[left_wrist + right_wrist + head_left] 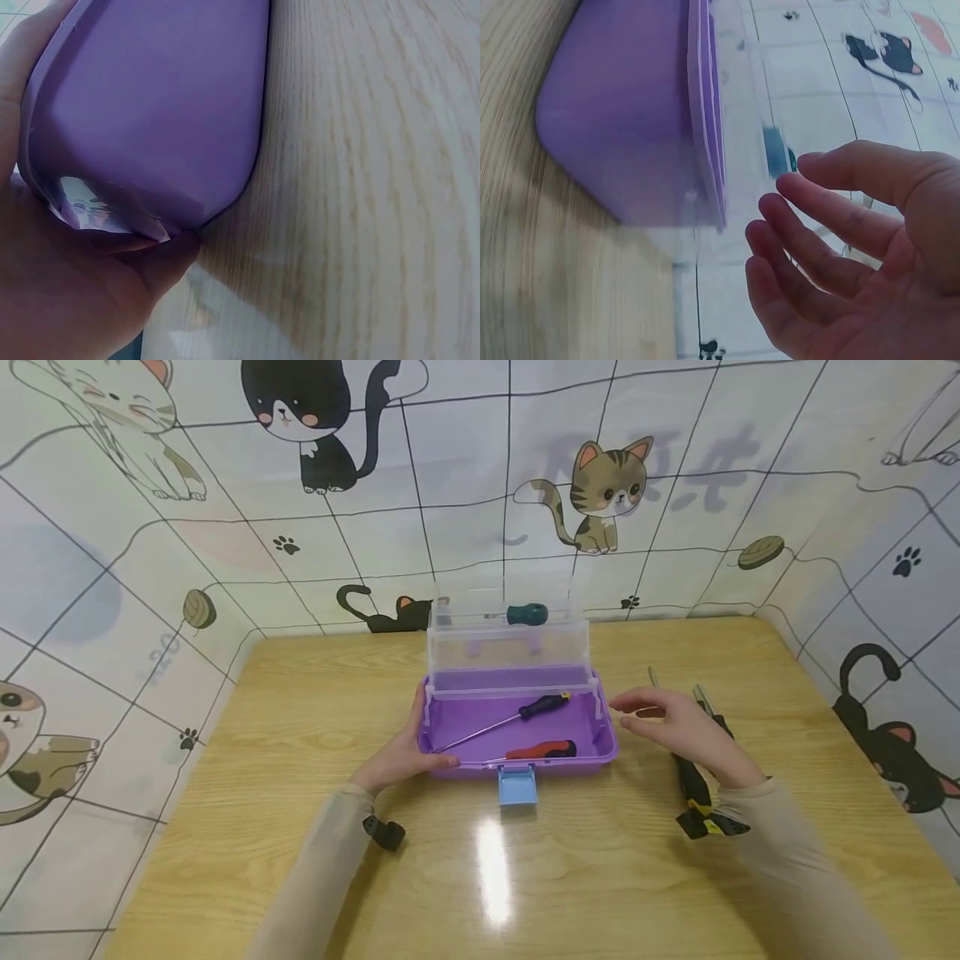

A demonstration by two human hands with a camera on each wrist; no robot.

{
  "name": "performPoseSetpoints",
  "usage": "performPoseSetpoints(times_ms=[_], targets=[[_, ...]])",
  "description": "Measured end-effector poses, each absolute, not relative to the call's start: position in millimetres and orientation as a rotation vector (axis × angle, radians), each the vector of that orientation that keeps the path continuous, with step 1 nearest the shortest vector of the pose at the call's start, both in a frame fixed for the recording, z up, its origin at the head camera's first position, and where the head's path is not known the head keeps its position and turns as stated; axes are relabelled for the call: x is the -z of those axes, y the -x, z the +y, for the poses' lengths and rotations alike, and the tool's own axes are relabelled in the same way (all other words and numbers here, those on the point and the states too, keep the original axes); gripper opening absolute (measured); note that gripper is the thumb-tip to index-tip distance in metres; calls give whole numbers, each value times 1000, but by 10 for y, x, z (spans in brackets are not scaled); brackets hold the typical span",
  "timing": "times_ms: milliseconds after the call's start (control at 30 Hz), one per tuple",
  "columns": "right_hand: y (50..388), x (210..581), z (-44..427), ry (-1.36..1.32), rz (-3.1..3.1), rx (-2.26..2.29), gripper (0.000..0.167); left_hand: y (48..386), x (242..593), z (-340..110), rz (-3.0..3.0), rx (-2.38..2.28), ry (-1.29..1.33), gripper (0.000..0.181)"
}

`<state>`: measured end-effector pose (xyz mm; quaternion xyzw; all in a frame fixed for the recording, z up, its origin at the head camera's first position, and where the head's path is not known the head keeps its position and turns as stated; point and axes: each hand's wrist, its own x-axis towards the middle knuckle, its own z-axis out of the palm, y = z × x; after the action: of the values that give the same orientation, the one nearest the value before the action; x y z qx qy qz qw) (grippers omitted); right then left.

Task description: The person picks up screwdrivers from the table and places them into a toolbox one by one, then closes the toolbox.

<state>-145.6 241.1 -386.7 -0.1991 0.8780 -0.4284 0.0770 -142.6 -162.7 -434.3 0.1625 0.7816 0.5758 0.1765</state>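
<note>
A purple toolbox stands on the table with its clear lid raised. My left hand grips its left end, thumb on the front rim; in the left wrist view the thumb wraps a purple corner. My right hand hovers beside the right end with loosely bent fingers, apart from the purple wall in the right wrist view, holding nothing. Inside lie a black-handled screwdriver and a red-and-black screwdriver. A green-handled screwdriver sits in the raised clear part. A blue latch hangs at the front.
Several dark-handled tools, one a black handle, lie on the wooden table right of the box, partly hidden by my right hand and wrist. A cat-patterned cloth stands behind and at both sides.
</note>
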Motion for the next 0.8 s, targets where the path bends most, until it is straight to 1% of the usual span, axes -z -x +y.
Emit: performPoseSetpoints(times_ms=[267,533,767,800], targets=[[1395,3974,2658,512,2705,1233,29,1495,4529,-1669,2245,-1643,-461,130],[1222,4099,2890,275,2746,1087,33,1523,4540,-1660,2223,-1660,-470,130],[1081,4234,3005,246,2768,1065,35,1406,4251,-1602,2195,-1640,-456,128],[1059,4243,3016,244,2772,1064,36,1415,4284,-1606,2196,-1640,-457,128]])
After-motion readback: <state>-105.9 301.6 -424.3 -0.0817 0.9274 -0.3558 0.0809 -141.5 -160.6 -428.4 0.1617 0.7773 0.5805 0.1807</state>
